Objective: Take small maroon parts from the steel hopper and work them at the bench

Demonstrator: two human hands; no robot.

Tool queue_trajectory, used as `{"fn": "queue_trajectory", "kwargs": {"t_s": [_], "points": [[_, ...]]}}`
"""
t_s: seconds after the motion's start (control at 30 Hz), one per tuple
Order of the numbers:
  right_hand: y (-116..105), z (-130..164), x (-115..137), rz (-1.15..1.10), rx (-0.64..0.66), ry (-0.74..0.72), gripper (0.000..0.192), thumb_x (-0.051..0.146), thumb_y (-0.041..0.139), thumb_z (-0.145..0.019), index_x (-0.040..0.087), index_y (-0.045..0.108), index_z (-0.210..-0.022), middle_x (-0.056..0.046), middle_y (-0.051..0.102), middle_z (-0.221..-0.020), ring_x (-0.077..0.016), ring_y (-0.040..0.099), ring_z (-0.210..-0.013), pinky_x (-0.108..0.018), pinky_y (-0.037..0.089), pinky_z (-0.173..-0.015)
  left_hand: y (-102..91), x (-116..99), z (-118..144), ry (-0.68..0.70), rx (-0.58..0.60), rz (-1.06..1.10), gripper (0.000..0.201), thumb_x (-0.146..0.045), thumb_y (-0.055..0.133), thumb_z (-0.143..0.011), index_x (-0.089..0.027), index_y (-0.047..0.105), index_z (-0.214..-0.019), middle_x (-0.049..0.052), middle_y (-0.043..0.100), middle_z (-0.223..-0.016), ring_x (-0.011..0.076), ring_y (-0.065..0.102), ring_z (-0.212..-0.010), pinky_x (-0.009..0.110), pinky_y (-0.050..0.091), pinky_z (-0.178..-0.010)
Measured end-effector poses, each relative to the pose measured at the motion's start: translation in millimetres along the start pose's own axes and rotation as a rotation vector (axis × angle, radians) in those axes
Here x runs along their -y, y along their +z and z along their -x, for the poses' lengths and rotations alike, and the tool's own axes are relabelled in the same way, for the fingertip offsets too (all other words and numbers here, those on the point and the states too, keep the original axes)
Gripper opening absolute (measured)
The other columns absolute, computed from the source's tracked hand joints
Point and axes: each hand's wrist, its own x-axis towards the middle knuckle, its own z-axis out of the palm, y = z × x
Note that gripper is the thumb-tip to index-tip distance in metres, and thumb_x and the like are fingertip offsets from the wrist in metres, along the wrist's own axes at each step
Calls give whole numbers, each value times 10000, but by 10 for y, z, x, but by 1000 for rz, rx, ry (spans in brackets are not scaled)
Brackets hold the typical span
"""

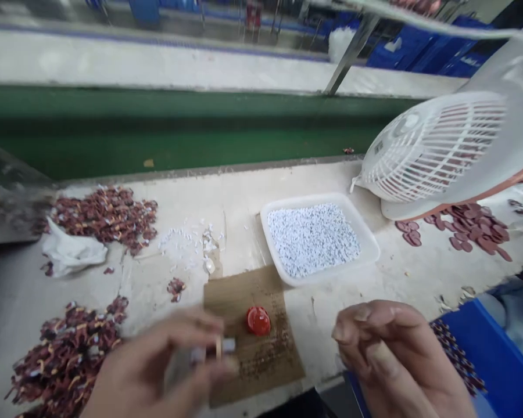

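A small pale part [226, 346], blurred by motion, sits pinched between the thumb and fingers of the left hand [157, 371] low over a brown board [244, 296] on the worktop [244, 191]. A glossy red cap [258, 320] rests on that board, just beside the pinched piece. The right hand [396, 354] hovers near the board's right edge, its fingers curled loosely inward and holding nothing that can be seen. Behind the board, a white tray [270, 244] is filled with small white pellets [312, 238], with loose pellets scattered to its left. Heaps of dark red pieces [104, 215] lie at left, more [475, 229] beneath a white fan [436, 145] at right. A blue bin [492, 360] stands at lower right.
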Motion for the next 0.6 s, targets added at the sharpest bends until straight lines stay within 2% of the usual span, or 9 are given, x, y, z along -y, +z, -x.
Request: {"fn": "queue_trajectory", "kwargs": {"t_s": [0.03,0.1,0.2,0.27,0.3,0.37,0.43,0.5,0.6], "points": [[-100,-77,-26,65,-29,-22,62,364,657,-1065,353,711,-1094,-19,740,-866,-174,733,-797,-197,626,-680,-32,-30,-371,56,-34,-207,298,-614,848,-824,-319,805,-833,1,865,-1044,287,814,-995,467,683,-936],[-260,-270,-94,280,-16,-96,68,361,667,-1056,331,723,-1032,-9,741,-832,-165,733,-745,-182,603,-618,-102,-106,-1206,90,-151,-360,244,-486,821,-895,-257,795,-976,57,824,-1239,307,747,-1193,541,584,-1113],[-418,-637,-190,636,114,-195,137,414,678,-1036,304,759,-1033,-20,795,-843,-186,725,-647,-248,575,-527,-193,-186,-2321,53,-236,-511,274,-399,775,-975,-186,744,-1146,98,754,-1313,300,707,-1234,570,575,-1084],[-494,-904,-253,823,169,-244,235,466,641,-1040,280,785,-1048,-46,836,-885,-208,717,-600,-313,581,-526,-231,-187,-2763,25,-266,-584,327,-401,748,-999,-188,712,-1244,102,727,-1343,297,711,-1209,558,596,-1045],[-527,-1035,-289,923,188,-259,276,470,607,-1047,269,795,-1063,-62,855,-925,-219,716,-587,-348,592,-550,-247,-182,-2874,21,-280,-616,354,-410,742,-1002,-195,698,-1280,106,714,-1368,302,706,-1217,563,595,-1046],[-580,-1280,-368,1112,246,-268,315,422,557,-1039,250,799,-1145,-92,877,-1029,-266,750,-624,-425,614,-620,-290,-187,-2886,45,-312,-673,408,-427,730,-1007,-203,670,-1342,122,673,-1445,325,671,-1287,598,566,-1086],[-613,-1482,-450,1223,329,-257,351,359,546,-1007,236,779,-1238,-111,879,-1121,-338,806,-740,-473,616,-655,-364,-217,-2653,104,-305,-716,430,-437,712,-1017,-206,652,-1375,129,640,-1499,340,636,-1345,622,531,-1125],[-629,-1627,-516,1240,390,-235,363,339,551,-989,244,764,-1267,-109,882,-1113,-384,824,-824,-465,593,-620,-471,-237,-2226,167,-203,-740,379,-431,711,-1016,-198,689,-1314,116,700,-1413,315,673,-1286,595,541,-1108],[-647,-1746,-564,1249,448,-213,317,359,559,-979,282,777,-1195,-82,887,-961,-383,811,-749,-427,528,-537,-609,-140,-1406,211,20,-739,262,-480,744,-942,-249,799,-1054,39,822,-1026,258,763,-943,466,617,-928]]}}
